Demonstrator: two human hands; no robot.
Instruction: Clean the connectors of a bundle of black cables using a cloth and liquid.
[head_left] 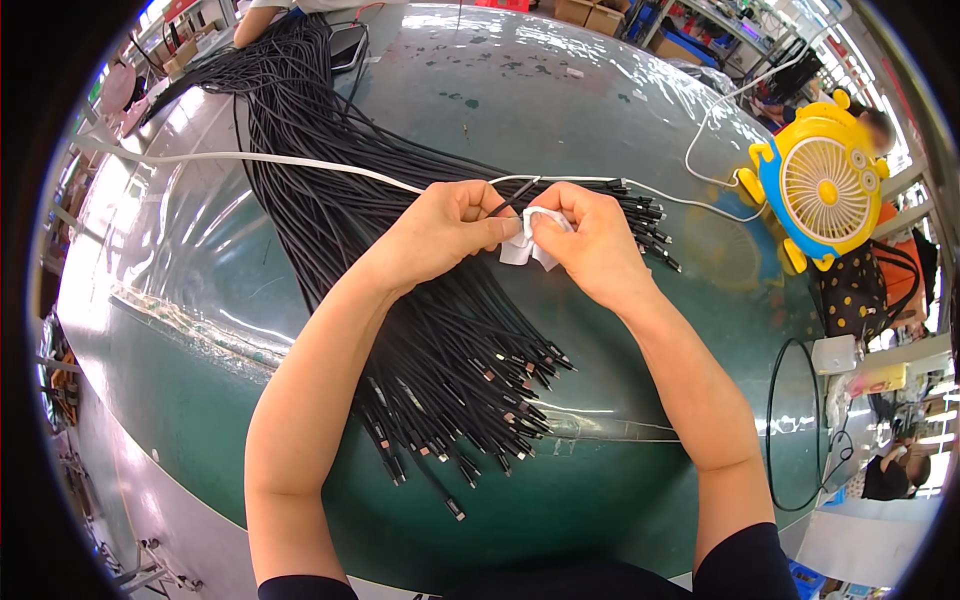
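Note:
A thick bundle of black cables (330,170) fans across the green table, with metal-tipped plugs (500,400) at the near ends. Above the bundle, my left hand (445,230) pinches one black cable (518,193) between thumb and fingers. Close beside it, my right hand (590,235) grips a crumpled white cloth or tissue (530,252), which lies against the fingertips of both hands. The end of the held cable is hidden by the fingers and the white piece. More plug ends (645,220) lie just past my right hand.
A yellow and blue fan (825,190) stands at the table's right edge, its white cord (690,150) running over the table. Another white cord (250,156) crosses the bundle. A dotted black bag (853,292) and a black cable loop (775,430) are at the right. Someone's arm (255,25) rests at the far left.

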